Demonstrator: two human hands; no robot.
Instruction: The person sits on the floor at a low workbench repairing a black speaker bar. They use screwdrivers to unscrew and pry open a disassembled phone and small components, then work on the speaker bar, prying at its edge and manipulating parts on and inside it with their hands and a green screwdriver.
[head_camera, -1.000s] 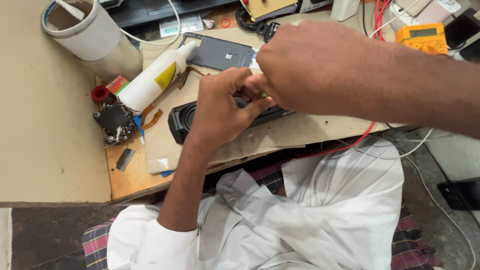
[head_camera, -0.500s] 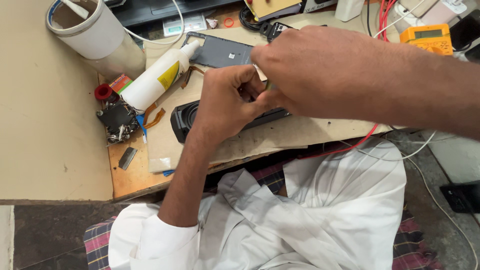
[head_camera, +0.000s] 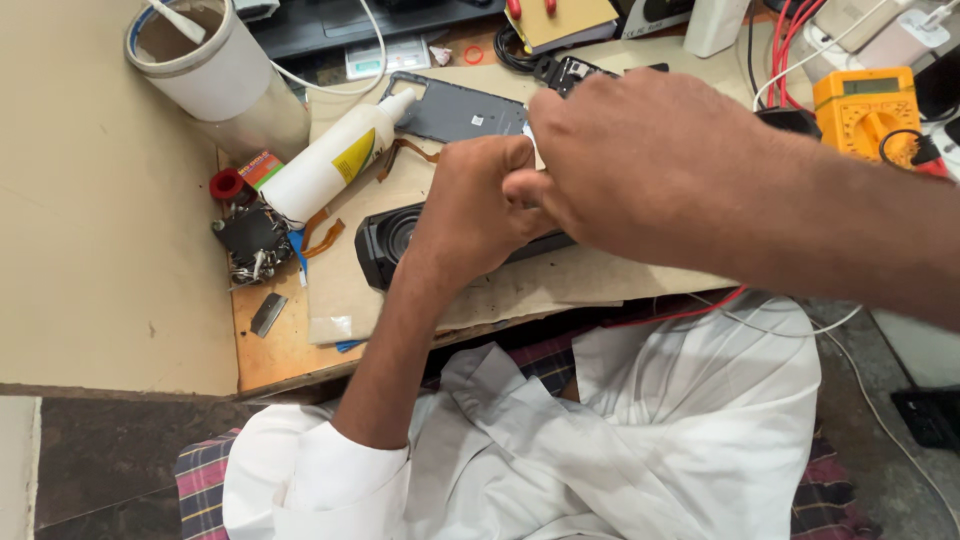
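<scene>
My left hand (head_camera: 470, 205) is curled into a fist on top of a long black device (head_camera: 388, 240) with a round opening at its left end. The device lies on a sheet of cardboard (head_camera: 560, 285). My right hand (head_camera: 640, 160) reaches in from the right and covers the far side of the left hand, its fingertips meeting the left thumb. A thin white sliver (head_camera: 529, 138) shows between the two hands. What the fingers pinch there is hidden.
A white glue bottle (head_camera: 330, 160) lies left of the hands, beside a grey phone back cover (head_camera: 455, 108). A white tub (head_camera: 215, 70) stands at the back left, a yellow multimeter (head_camera: 865, 105) with cables at the back right. Small parts (head_camera: 252, 240) lie near the board's left edge.
Both hands have stayed together over the black device, with only small finger movements. The view has shifted slightly.
</scene>
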